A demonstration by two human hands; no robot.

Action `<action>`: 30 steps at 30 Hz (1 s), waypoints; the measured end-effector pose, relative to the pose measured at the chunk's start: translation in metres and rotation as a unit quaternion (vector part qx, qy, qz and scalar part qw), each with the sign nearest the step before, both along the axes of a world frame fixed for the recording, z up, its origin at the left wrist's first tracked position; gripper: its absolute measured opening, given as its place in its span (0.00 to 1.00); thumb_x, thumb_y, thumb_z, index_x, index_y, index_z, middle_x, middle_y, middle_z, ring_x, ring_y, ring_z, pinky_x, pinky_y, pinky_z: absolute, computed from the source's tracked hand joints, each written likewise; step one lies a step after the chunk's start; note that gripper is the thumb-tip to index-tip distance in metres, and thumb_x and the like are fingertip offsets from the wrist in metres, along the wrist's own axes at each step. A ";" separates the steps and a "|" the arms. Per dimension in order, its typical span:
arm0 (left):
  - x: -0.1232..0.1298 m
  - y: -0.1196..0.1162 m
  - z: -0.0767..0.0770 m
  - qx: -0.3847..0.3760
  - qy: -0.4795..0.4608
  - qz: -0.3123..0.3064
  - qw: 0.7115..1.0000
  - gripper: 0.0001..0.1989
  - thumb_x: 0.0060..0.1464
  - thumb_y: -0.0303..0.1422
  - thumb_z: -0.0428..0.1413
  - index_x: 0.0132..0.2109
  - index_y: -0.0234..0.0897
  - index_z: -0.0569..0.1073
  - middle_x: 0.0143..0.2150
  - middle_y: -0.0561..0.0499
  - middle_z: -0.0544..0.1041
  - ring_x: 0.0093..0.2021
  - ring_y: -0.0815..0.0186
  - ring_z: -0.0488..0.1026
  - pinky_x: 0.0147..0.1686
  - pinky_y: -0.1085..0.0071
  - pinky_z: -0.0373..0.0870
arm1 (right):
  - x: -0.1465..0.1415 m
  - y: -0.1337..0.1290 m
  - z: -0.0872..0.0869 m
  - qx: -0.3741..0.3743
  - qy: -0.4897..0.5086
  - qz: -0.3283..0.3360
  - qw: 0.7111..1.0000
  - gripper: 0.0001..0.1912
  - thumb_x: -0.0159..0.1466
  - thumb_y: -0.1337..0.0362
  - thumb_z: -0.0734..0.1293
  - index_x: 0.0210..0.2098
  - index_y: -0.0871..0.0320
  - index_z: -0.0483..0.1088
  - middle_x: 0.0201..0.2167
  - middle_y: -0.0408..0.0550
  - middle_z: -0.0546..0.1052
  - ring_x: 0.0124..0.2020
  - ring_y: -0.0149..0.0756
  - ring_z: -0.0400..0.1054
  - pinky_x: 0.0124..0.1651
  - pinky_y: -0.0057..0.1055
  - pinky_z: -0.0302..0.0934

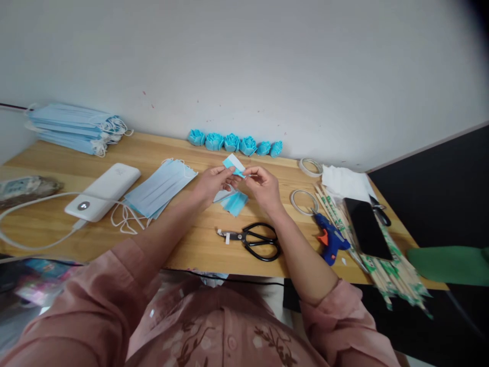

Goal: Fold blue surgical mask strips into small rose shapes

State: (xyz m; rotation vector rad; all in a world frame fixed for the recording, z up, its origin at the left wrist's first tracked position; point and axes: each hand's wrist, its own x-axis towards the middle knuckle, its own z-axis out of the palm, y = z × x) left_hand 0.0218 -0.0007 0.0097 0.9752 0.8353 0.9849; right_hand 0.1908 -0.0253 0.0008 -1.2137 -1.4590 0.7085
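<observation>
Between my two hands is a small blue-and-white piece of mask fabric [234, 162], partly folded. My left hand [217, 182] pinches its left side, and my right hand [263, 186] pinches its lower right corner. Just below them, more cut blue fabric pieces [235, 203] lie on the wooden table [183, 244]. Nearer to me rest black-handled scissors [262, 241], with bits of white tape on the blades. Behind my hands, several blue fabric flowers [232, 142] stand in a row along the wall.
At left are a stack of face masks [72, 127], a white power bank [105, 191] with its cable, and more masks [160, 186]. To the right lie tape rolls [310, 167], a blue glue gun [330, 238], a phone [367, 228] and wrapped chopsticks [397, 270].
</observation>
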 end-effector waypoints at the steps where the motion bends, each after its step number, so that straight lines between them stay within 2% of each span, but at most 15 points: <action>1: 0.000 0.000 0.001 -0.003 -0.003 0.004 1.000 0.16 0.52 0.43 0.66 0.33 0.33 0.77 0.32 0.46 0.81 0.29 0.68 0.74 0.30 0.72 0.64 | 0.001 0.000 -0.001 0.008 -0.004 0.002 1.000 0.05 0.58 0.64 0.67 0.32 0.53 0.76 0.37 0.42 0.82 0.37 0.35 0.75 0.45 0.35 0.68; 5: -0.001 0.001 0.001 -0.011 -0.015 0.016 1.000 0.17 0.50 0.44 0.68 0.33 0.33 0.77 0.29 0.48 0.79 0.29 0.68 0.74 0.30 0.72 0.64 | 0.004 0.001 -0.002 0.033 0.007 0.016 0.999 0.08 0.59 0.65 0.65 0.30 0.54 0.77 0.43 0.45 0.82 0.45 0.38 0.76 0.52 0.37 0.67; 10: -0.002 0.003 -0.005 -0.001 -0.038 0.019 0.999 0.21 0.47 0.47 0.69 0.35 0.32 0.78 0.30 0.48 0.79 0.29 0.69 0.74 0.30 0.73 0.63 | 0.006 0.001 -0.002 0.022 0.069 0.006 0.997 0.10 0.65 0.58 0.66 0.39 0.54 0.77 0.40 0.45 0.82 0.43 0.37 0.76 0.50 0.35 0.67; 18: -0.002 0.005 -0.008 0.006 -0.035 0.017 0.999 0.23 0.45 0.48 0.69 0.35 0.32 0.77 0.30 0.48 0.79 0.29 0.68 0.74 0.30 0.72 0.63 | 0.002 -0.001 0.002 0.011 0.097 0.001 0.995 0.15 0.65 0.49 0.68 0.42 0.53 0.76 0.39 0.44 0.81 0.42 0.36 0.74 0.47 0.33 0.68; 24: -0.001 0.004 -0.010 0.023 -0.013 0.001 1.000 0.21 0.46 0.48 0.69 0.34 0.32 0.77 0.31 0.47 0.80 0.30 0.68 0.74 0.30 0.72 0.64 | -0.001 0.002 0.001 -0.010 0.093 0.013 0.996 0.18 0.58 0.52 0.73 0.44 0.53 0.74 0.35 0.43 0.79 0.36 0.35 0.72 0.43 0.33 0.67; 30: -0.001 0.004 -0.011 0.030 -0.035 -0.020 0.999 0.21 0.48 0.48 0.68 0.34 0.33 0.76 0.31 0.48 0.79 0.31 0.67 0.75 0.31 0.73 0.66 | 0.000 0.001 0.002 0.004 0.084 0.004 0.996 0.16 0.59 0.55 0.71 0.45 0.54 0.74 0.31 0.41 0.78 0.33 0.33 0.71 0.41 0.32 0.66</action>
